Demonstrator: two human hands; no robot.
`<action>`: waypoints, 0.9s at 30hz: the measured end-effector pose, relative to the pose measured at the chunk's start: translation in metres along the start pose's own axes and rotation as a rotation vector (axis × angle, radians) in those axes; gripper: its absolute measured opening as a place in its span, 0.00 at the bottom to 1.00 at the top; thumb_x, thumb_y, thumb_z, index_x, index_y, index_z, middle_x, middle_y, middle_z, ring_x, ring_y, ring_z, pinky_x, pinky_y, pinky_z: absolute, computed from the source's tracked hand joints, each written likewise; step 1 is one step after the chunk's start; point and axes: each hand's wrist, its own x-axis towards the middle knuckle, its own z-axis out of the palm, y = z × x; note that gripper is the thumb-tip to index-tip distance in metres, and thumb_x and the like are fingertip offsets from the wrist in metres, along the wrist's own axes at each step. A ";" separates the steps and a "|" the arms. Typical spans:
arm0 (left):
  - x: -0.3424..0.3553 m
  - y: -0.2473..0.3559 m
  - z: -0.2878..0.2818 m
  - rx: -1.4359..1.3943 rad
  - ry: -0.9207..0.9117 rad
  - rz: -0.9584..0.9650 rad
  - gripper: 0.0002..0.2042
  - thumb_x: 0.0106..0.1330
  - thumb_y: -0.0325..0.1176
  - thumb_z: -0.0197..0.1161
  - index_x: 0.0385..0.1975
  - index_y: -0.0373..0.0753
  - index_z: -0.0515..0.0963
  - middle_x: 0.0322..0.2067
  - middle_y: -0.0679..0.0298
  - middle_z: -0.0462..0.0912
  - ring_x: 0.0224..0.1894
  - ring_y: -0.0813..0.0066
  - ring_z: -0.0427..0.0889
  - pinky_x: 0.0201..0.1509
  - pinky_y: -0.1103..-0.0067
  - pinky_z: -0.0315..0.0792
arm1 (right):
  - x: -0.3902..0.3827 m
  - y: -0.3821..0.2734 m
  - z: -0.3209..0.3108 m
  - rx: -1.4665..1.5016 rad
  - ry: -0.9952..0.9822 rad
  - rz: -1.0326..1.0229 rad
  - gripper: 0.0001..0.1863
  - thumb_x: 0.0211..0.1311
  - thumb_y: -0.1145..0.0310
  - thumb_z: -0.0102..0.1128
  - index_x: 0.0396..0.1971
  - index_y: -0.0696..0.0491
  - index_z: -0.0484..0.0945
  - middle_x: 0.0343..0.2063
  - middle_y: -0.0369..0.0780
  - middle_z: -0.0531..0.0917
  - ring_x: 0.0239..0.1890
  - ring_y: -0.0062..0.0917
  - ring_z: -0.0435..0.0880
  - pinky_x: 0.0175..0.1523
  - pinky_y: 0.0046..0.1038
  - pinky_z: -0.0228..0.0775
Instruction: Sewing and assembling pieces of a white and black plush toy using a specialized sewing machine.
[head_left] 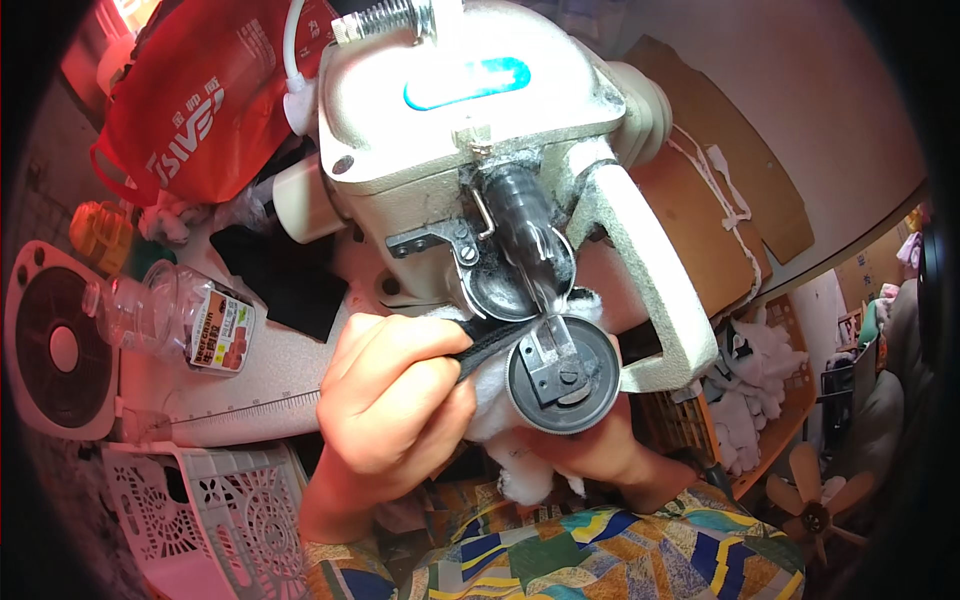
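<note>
My left hand is closed, pinching a folded strip of black fabric just left of the feed discs of a pale sewing machine. The strip runs to the point where the dark upper disc and the round lower disc meet. White plush material lies under the black fabric and hangs below the lower disc. My right hand is behind and under that disc, against the plush; its fingers are hidden.
A pale guard arm curves down right of the discs. Left are a clear plastic jar, black cloth, a fan and a red bag. Below are a white basket and, rightward, a crate of white pieces.
</note>
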 end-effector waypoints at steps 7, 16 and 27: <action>0.008 0.005 0.004 0.015 -0.075 -0.029 0.10 0.40 0.21 0.68 0.21 0.36 0.73 0.30 0.60 0.79 0.29 0.67 0.77 0.34 0.75 0.64 | 0.001 0.007 -0.006 0.392 -0.025 0.365 0.31 0.49 0.72 0.72 0.53 0.59 0.68 0.44 0.40 0.77 0.46 0.21 0.77 0.50 0.25 0.71; -0.001 -0.024 -0.019 -0.614 -0.317 -0.159 0.11 0.48 0.36 0.61 0.20 0.34 0.71 0.31 0.56 0.79 0.29 0.64 0.72 0.42 0.73 0.59 | -0.036 0.060 -0.003 0.307 -0.608 0.518 0.25 0.60 0.63 0.60 0.56 0.56 0.70 0.48 0.45 0.80 0.50 0.28 0.78 0.55 0.30 0.69; -0.010 -0.019 -0.023 -0.106 -0.130 -0.114 0.07 0.43 0.22 0.66 0.23 0.34 0.78 0.29 0.60 0.81 0.27 0.68 0.73 0.32 0.76 0.65 | -0.025 0.049 0.002 0.105 -0.429 0.282 0.26 0.58 0.63 0.63 0.55 0.56 0.71 0.47 0.44 0.80 0.50 0.26 0.78 0.55 0.29 0.69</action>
